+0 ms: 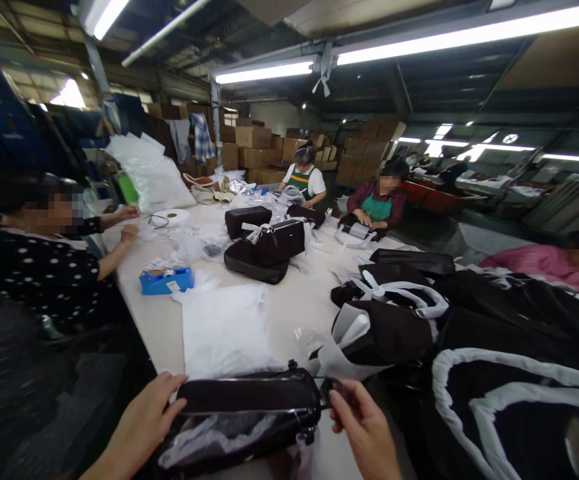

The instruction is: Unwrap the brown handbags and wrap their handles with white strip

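Note:
A black handbag (pixel 249 397) lies on its side at the table's near edge, with crumpled translucent wrapping (pixel 219 437) along its lower part. My left hand (pixel 152 413) grips the bag's left end, thumb and fingers closed on its edge. At the bag's right end, my right hand (pixel 362 420) pinches a small dark piece, perhaps a strap end; its exact kind is partly hidden by the fingers. Just beyond the bag is a stack of white sheets (pixel 224 327).
Black bags with white-wrapped handles (pixel 384 333) crowd the right side. More black bags (pixel 274 247) stand mid-table, near a blue tape dispenser (pixel 166 281). Co-workers sit around the table: one in a dotted top (pixel 34 267) at left, others in green aprons (pixel 376 207) opposite.

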The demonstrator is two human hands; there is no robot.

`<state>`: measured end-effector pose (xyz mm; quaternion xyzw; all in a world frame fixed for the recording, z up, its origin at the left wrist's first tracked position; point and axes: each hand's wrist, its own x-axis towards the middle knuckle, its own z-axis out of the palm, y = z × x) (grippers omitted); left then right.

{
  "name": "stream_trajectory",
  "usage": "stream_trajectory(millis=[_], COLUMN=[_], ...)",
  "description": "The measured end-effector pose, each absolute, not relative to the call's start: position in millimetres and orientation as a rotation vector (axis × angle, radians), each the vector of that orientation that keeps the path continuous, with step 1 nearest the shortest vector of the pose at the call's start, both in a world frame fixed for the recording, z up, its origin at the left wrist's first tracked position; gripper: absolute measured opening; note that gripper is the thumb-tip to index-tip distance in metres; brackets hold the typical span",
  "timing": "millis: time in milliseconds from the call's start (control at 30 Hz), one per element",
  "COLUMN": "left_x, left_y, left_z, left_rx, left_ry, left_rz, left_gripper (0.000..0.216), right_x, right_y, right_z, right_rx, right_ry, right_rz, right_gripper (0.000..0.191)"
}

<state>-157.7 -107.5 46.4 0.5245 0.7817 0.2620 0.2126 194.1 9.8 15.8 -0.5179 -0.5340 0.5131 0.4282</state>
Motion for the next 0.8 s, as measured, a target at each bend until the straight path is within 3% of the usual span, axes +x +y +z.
stream_trajectory(millis=[133, 233, 300, 433, 500, 567, 733, 800], left_x=[-111, -60, -34, -9, -8, -11, -17, -17], left_y=[-88, -63, -46, -25, -21, -19, -17, -18], left_z=[60, 58, 47, 28, 25, 26, 33, 39], left_rx=[1.776, 1.706, 1.655, 1.824, 1.952, 2.085, 2.445, 2.589], left_ry=[1.934, 1.492, 1.321, 1.513, 1.641, 1.715, 1.703, 1.616], left_rz=[0.824, 0.792, 0.718, 0.678, 0.579, 0.407, 0.127, 0.122], left_gripper=[0.034, 0.075, 0.088, 0.057, 0.040, 0.031, 0.020, 0.015], right_x=[148, 133, 138, 167, 179, 191, 223, 225], right_y=[-1, -8, -12, -20, -26, -34, -32, -22], right_z=[59, 64, 53, 8, -20, -47, -74, -69], right_rx=[-1.011, -0.882, -1.013, -1.259, -1.131, -0.960, -0.928, -1.062], right_ry=[-1.897, -2.060, -2.014, -2.076, -2.189, -2.246, -2.163, -2.094], right_rz=[1.086, 0.924, 0.798, 0.450, 0.290, 0.193, 0.546, 0.700], right_gripper=[0.009, 0.013, 0.017, 0.013, 0.013, 0.025, 0.026, 0.036])
